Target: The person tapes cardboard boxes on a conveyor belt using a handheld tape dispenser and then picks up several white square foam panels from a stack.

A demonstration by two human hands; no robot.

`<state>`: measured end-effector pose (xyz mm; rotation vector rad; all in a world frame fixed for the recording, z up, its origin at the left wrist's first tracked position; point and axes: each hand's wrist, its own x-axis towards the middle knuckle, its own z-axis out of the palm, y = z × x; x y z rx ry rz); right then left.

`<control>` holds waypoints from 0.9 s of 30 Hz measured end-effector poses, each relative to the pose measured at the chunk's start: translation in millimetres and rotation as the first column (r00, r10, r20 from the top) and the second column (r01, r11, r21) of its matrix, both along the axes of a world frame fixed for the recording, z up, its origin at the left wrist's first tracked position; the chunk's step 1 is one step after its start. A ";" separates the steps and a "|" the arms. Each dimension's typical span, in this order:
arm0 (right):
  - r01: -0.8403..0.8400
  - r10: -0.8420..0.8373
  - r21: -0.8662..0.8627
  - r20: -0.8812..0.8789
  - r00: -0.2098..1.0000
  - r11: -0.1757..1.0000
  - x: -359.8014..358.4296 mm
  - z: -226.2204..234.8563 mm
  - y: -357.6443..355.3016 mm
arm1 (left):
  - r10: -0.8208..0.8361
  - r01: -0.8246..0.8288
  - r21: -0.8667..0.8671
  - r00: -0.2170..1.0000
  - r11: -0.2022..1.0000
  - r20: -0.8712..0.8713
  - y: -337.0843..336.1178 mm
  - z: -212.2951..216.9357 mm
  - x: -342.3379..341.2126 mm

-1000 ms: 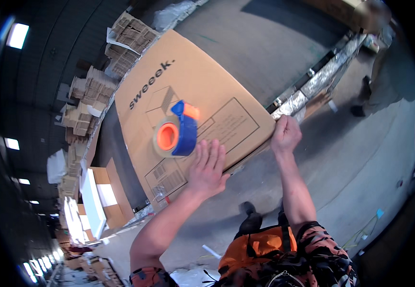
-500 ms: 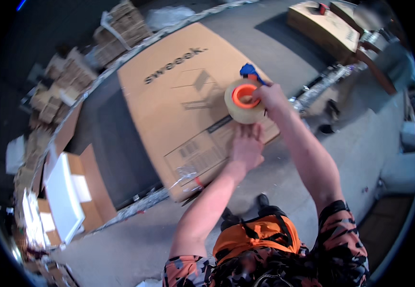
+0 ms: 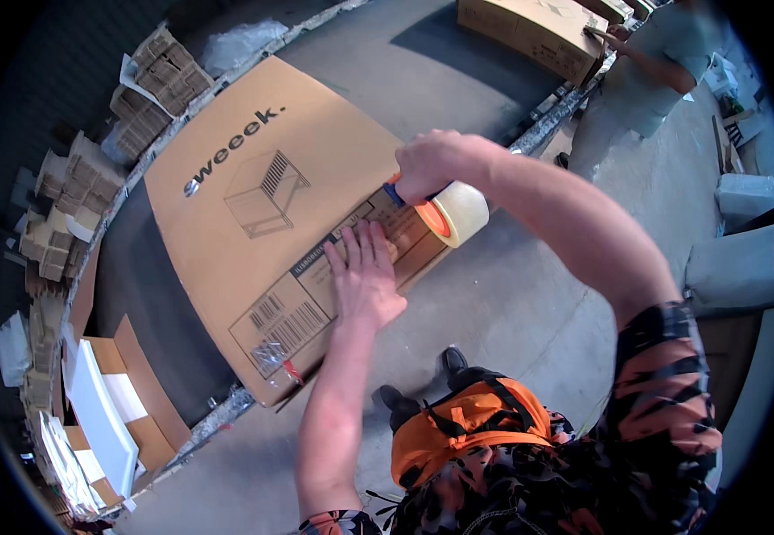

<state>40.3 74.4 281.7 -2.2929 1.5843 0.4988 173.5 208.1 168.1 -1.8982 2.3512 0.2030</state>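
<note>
A large flat cardboard box (image 3: 200, 218), printed with a line drawing of furniture and a label with barcodes, lies before me on a dark conveyor belt (image 3: 151, 294). My left hand (image 3: 365, 276) rests flat on its near right part, fingers spread. At the box's right edge my right hand (image 3: 436, 165) grips a tape dispenser (image 3: 436, 217) with a blue handle, an orange hub and a wide roll of pale tape. The roll hangs beside the edge; whether the tape touches the cardboard is hidden. A strip of clear tape with a red end (image 3: 289, 370) sticks to the near corner.
An open carton with white panels (image 3: 106, 410) stands at the near left. Stacks of folded cardboard (image 3: 168, 71) line the belt's far side. Top right, a co-worker (image 3: 654, 71) stands at another box (image 3: 530, 36). White bundles (image 3: 735, 267) lie on the right.
The dispenser has turned and come down to the box's right edge with my right hand. My left hand has opened out flat on the box. The whole view has shifted.
</note>
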 end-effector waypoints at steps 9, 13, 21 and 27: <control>-0.173 0.180 0.122 -0.054 0.982 0.977 -96.8 -37.6 98.2 | -0.060 0.059 0.015 0.995 0.998 0.077 -1.2 10.9 0.6; -0.130 0.131 -0.018 0.072 0.989 0.991 -94.8 -83.2 108.1 | -0.152 0.138 0.072 0.958 0.988 0.242 -8.5 18.5 -20.6; 0.060 -0.025 -0.137 0.239 0.971 0.989 -72.6 -197.0 141.3 | -0.140 0.115 0.101 0.948 0.988 0.285 4.1 15.8 -6.7; 0.418 -0.441 0.148 0.191 0.877 0.896 -147.4 -230.0 251.1 | 0.178 -0.171 -0.053 0.941 0.984 0.289 124.2 26.5 105.1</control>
